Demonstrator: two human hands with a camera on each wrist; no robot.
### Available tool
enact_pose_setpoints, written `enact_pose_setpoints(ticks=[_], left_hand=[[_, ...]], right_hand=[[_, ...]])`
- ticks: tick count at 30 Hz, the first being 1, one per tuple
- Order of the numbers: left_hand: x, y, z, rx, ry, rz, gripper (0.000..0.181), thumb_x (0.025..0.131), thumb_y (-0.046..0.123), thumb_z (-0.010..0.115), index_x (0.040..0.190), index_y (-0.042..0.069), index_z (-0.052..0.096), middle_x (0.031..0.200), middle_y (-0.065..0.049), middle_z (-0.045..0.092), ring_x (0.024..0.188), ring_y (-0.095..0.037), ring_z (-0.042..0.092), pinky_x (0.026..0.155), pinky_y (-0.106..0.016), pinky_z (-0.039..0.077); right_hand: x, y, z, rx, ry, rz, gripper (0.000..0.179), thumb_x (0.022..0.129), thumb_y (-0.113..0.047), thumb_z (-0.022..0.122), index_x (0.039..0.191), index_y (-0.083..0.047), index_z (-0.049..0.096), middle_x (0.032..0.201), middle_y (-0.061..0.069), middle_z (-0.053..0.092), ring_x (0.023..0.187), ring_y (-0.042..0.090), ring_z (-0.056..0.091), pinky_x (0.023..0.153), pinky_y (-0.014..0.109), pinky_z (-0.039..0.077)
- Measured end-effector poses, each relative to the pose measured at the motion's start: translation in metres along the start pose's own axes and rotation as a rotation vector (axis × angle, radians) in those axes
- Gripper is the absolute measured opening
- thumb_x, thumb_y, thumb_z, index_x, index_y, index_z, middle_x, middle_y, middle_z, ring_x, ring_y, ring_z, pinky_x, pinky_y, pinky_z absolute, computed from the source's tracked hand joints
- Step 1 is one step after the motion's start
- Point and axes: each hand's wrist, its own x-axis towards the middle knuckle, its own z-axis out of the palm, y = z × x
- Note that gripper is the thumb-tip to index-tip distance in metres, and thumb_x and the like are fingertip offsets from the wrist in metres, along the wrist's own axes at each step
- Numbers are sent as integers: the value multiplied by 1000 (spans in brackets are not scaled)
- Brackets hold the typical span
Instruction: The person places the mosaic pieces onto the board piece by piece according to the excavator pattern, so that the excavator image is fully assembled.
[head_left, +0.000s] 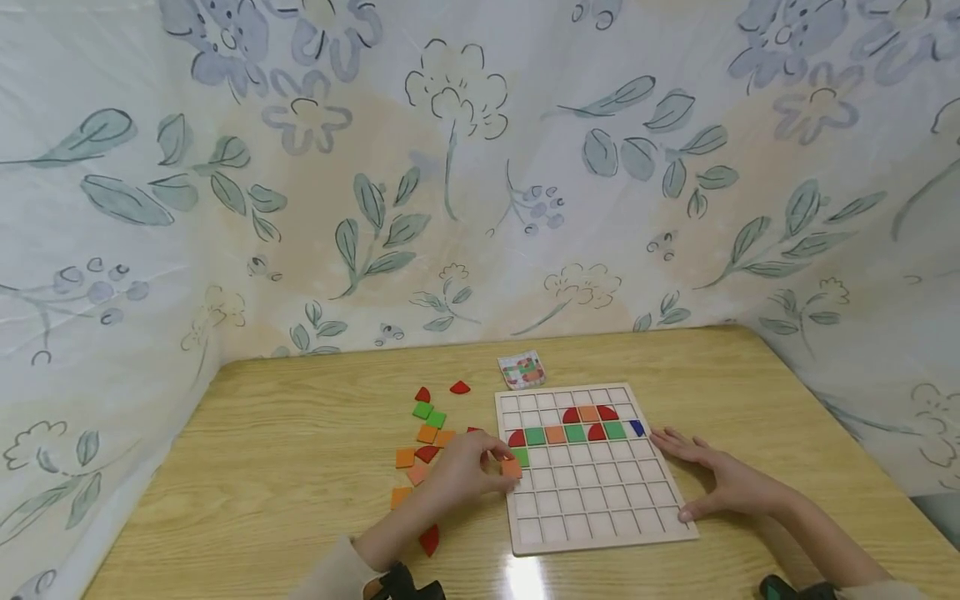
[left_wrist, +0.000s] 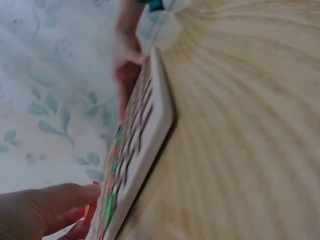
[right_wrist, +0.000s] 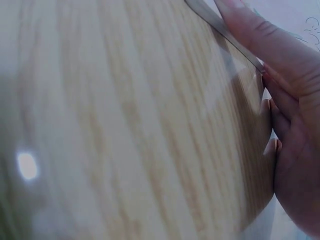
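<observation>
My left hand (head_left: 471, 468) pinches an orange square tile (head_left: 512, 468) over the left edge of a wooden grid board (head_left: 600, 527). The same tile (left_wrist: 91, 212) shows edge-on between thumb and fingers in the left wrist view. Just above it, a green square tile (head_left: 520, 457) lies in the leftmost column. Along the board's right edge rests my right hand (head_left: 723, 482), fingers spread and thumb touching the lower right corner. Two rows hold red quarter-circle, green and orange tiles, with a blue piece (head_left: 636, 428) at the right end of the lower one.
Left of the board lie loose tiles: green squares (head_left: 437, 419), orange squares (head_left: 405, 457) and red quarter-circles (head_left: 429, 540), some partly behind my left arm. A small printed pattern card (head_left: 522, 369) lies beyond the board. Floral cloth (head_left: 465, 208) hangs around the wooden table (head_left: 300, 467).
</observation>
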Motion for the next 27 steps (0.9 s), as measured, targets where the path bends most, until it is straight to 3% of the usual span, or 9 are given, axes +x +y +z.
enact_pose_setpoints(ticks=[4, 12, 20, 27], left_hand=[[0, 0, 8, 46, -28, 6, 23, 73, 32, 77, 92, 19, 73, 76, 13, 58, 66, -7, 45, 57, -20, 38], [2, -1, 19, 120, 2, 50, 25, 71, 33, 78, 91, 18, 74, 73, 13, 55, 65, -4, 43, 58, -18, 36], [4, 7, 21, 208, -16, 14, 28, 68, 37, 79, 89, 19, 75, 77, 12, 58, 68, -3, 45, 60, -18, 38], [1, 9, 22, 295, -13, 55, 25, 75, 36, 75, 93, 19, 75, 84, 10, 60, 78, -4, 50, 65, -19, 41]], right_hand=[[1, 1, 0, 1, 1, -5, 91, 69, -27, 79, 144, -9, 31, 145, 30, 21, 128, -21, 6, 95, -2, -3], [1, 0, 0, -1, 3, -4, 91, 69, -27, 79, 144, -8, 31, 144, 31, 22, 128, -21, 6, 95, -2, -3], [1, -2, -1, 0, 2, 7, 91, 69, -27, 79, 144, -9, 31, 145, 30, 22, 128, -22, 6, 94, -2, -3], [0, -3, 0, 11, 4, 6, 92, 68, -27, 80, 144, -8, 31, 144, 31, 21, 128, -22, 6, 94, -2, -3]])
